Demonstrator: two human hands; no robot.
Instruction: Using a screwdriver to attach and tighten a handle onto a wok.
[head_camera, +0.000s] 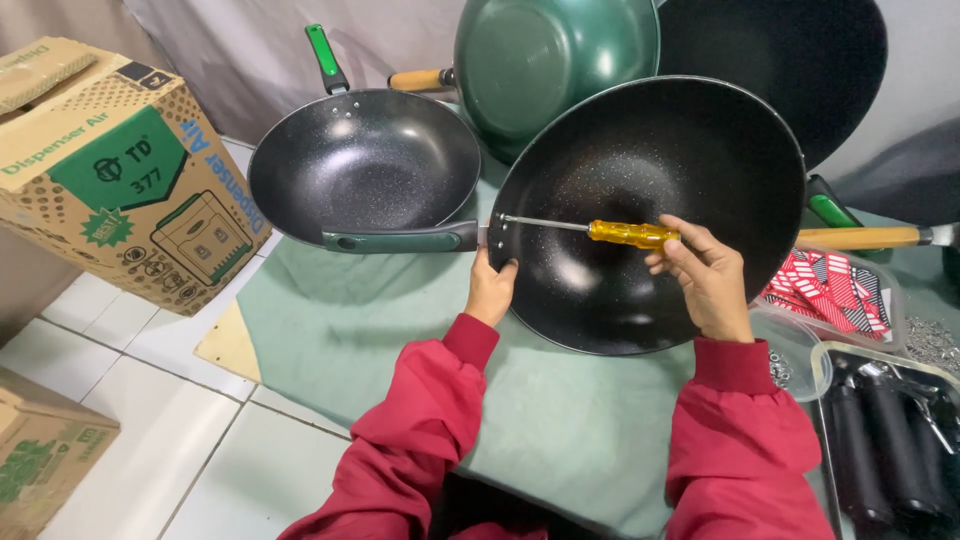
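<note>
While a cardboard box (120, 170) sits at the far left on the tiled floor (130, 400), a speckled black wok (365, 165) lies beside it on the green cloth (560, 420). The left hand (490, 288) clamps the rim of a second, tilted wok (650, 210) just by its dark green handle (400, 240). The right hand (705, 275) is closed on a yellow-handled screwdriver (630, 233) lying across the wok's bowl, its tip against the rim above the left hand. Trays (880, 420) of parts sit far right.
</note>
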